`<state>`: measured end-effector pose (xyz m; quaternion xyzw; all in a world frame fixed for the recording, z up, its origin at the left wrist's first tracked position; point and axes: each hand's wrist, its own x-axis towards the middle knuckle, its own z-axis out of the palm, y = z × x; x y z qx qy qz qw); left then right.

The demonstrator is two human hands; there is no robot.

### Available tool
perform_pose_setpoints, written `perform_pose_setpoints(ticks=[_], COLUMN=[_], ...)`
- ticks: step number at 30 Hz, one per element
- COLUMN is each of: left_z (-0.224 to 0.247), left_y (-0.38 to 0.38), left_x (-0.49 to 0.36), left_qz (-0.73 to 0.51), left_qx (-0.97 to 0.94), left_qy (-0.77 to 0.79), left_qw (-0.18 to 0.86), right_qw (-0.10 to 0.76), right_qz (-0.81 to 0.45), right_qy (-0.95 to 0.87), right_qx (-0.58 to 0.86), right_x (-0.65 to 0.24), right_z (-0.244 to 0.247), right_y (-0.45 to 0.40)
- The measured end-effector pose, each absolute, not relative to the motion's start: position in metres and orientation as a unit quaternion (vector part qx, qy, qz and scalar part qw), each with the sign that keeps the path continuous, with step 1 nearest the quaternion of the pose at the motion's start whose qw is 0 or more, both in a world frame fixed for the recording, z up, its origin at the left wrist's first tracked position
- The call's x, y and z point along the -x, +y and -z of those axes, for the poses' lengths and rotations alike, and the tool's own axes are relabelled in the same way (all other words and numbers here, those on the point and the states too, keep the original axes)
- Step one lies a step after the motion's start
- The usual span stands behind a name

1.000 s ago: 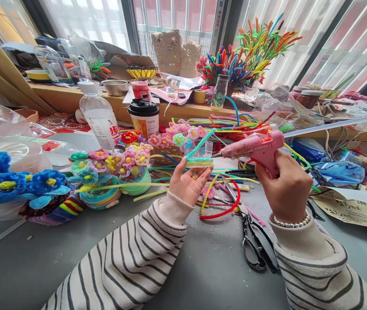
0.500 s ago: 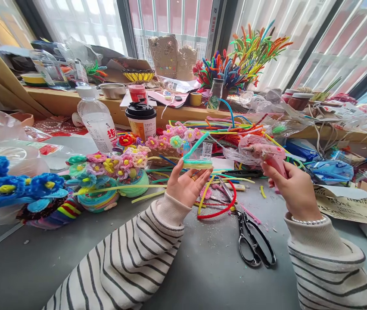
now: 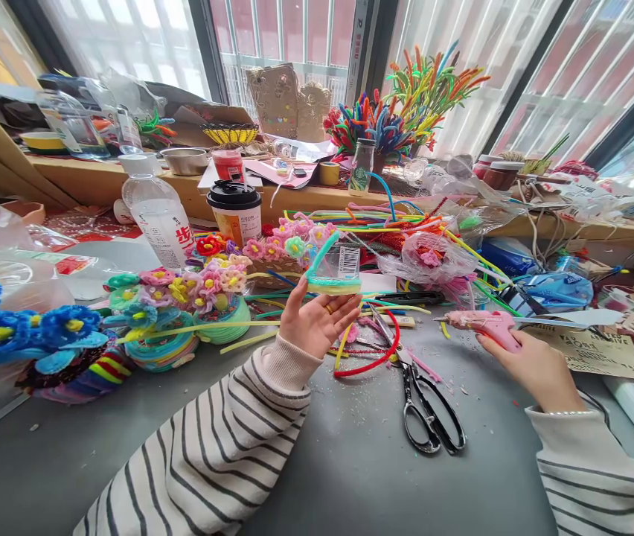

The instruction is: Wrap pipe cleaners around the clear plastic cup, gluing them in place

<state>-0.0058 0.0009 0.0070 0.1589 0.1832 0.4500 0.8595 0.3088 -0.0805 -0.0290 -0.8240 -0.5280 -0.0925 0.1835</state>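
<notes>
My left hand (image 3: 317, 324) is turned palm up and holds a small clear plastic container (image 3: 335, 264) between thumb and fingers. A barcode label shows on the container. Pale yellow and turquoise pipe cleaner (image 3: 332, 286) runs round its lower edge, and a turquoise end sticks up at a slant. Off to the right, my right hand (image 3: 537, 365) grips a pink hot glue gun (image 3: 487, 324) by its handle, low over the table, its nozzle pointing left. Between the hands lie black-handled scissors (image 3: 431, 409) and a bent red pipe cleaner (image 3: 376, 365).
Pipe-cleaner flower baskets (image 3: 161, 335) and a blue-flowered one (image 3: 79, 365) stand at the left. Behind them are a water bottle (image 3: 155, 216) and a lidded paper cup (image 3: 235, 212). Loose pipe cleaners (image 3: 406, 223) pile at the back. A printed sheet (image 3: 601, 351) lies right.
My right hand has moved right and down with the glue gun, away from the container, and the gun now points left. My left hand keeps its hold. The view has shifted slightly.
</notes>
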Motion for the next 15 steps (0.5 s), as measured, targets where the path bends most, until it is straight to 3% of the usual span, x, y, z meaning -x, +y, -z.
perform_pose_setpoints(ticks=[4, 7, 11, 15], left_z=[-0.004, -0.002, -0.001, -0.002], left_y=[0.002, 0.002, 0.002, 0.003], left_x=[0.006, 0.006, 0.006, 0.008], left_qz=[-0.444, -0.443, -0.439, -0.439], left_qx=[-0.164, -0.165, -0.169, -0.172], left_qy=[0.171, 0.163, 0.16, 0.164], left_qw=[0.864, 0.866, 0.868, 0.867], right_qw=[0.134, 0.197, 0.362, 0.422], right_qz=[0.145, 0.179, -0.045, -0.207], right_qy=[-0.569, -0.582, -0.654, -0.678], right_qx=[0.799, 0.768, 0.663, 0.565], right_x=[-0.303, -0.279, -0.226, -0.179], right_z=[0.038, 0.022, -0.011, -0.027], right_y=[-0.077, -0.072, -0.056, -0.034])
